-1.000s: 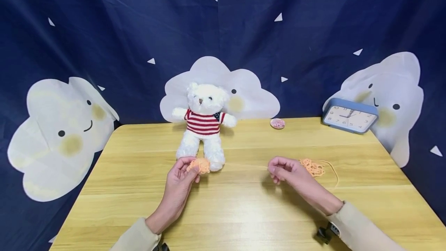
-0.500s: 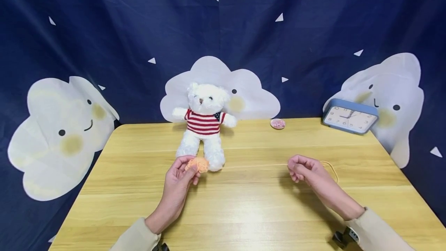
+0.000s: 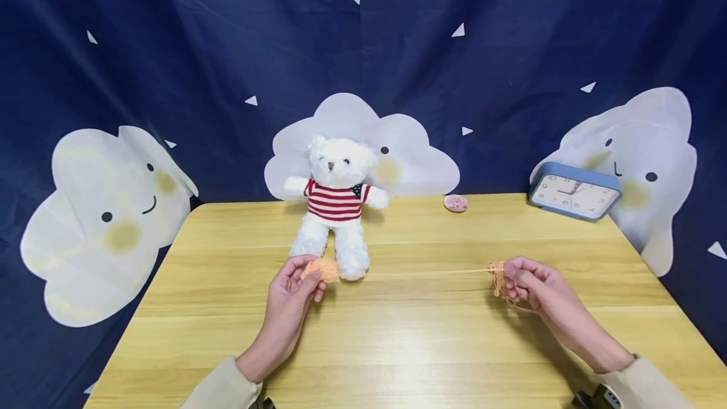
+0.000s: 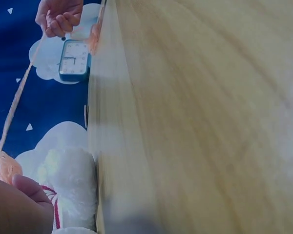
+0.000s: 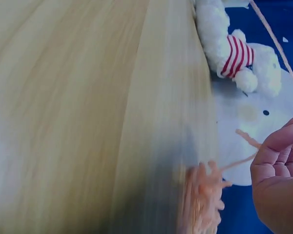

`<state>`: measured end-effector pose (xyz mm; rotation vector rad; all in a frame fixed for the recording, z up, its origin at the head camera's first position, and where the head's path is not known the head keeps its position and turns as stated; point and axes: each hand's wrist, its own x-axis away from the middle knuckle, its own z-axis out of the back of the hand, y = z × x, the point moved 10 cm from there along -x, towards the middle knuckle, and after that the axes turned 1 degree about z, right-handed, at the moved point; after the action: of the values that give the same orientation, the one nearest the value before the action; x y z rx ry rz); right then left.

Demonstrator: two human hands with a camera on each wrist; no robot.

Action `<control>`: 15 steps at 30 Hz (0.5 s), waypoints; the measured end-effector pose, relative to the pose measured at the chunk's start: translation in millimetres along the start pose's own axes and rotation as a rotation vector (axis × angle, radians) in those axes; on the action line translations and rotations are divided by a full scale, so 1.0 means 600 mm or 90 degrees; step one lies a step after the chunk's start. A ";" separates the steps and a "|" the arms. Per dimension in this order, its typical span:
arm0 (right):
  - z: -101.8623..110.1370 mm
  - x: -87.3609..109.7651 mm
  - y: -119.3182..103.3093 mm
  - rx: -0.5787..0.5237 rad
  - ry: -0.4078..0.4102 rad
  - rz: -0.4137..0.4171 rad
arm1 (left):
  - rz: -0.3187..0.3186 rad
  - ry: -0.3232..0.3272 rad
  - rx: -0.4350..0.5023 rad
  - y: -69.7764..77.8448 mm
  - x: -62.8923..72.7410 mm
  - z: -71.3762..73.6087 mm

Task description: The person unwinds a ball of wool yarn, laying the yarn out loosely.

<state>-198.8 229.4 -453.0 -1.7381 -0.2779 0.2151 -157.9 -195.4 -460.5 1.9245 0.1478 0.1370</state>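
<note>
My left hand (image 3: 288, 302) grips a small ball of peach-orange yarn (image 3: 325, 268) between thumb and fingers, just in front of the bear's feet. From it a single yarn strand (image 4: 13, 107) runs taut across to my right hand (image 3: 545, 292), whose thumb and fingertips pinch it. A loose tangle of the same yarn (image 3: 497, 281) lies just left of the right fingertips. In the right wrist view this tangled yarn (image 5: 205, 202) rests on the table below the hand, with a short tail hanging near the thumb.
A white teddy bear (image 3: 334, 202) in a striped sweater sits at the back of the wooden table (image 3: 409, 346). A small round pink item (image 3: 455, 203) lies near the rear edge. The blue clock (image 3: 576, 191) stands at the back right, before a dark curtain (image 3: 409, 68).
My right hand has drawn the strand steadily to the right, lengthening the span between the hands. The yarn tangle, earlier right of that hand, now shows left of its fingertips. My left hand stays put.
</note>
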 end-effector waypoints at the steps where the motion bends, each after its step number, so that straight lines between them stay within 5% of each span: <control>1: 0.009 0.002 -0.001 -0.011 0.011 0.006 | 0.000 -0.001 0.000 -0.001 0.000 -0.001; 8: 0.062 0.006 -0.001 -0.045 0.092 0.035 | 0.008 -0.002 -0.012 -0.002 -0.002 -0.002; 15: 0.110 0.011 0.015 -0.014 0.160 -0.032 | 0.023 0.012 -0.004 -0.008 0.001 0.003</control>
<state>-211.5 291.5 -474.1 -1.7573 -0.1402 -0.0429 -157.1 -195.0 -465.7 1.9200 0.1246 0.1804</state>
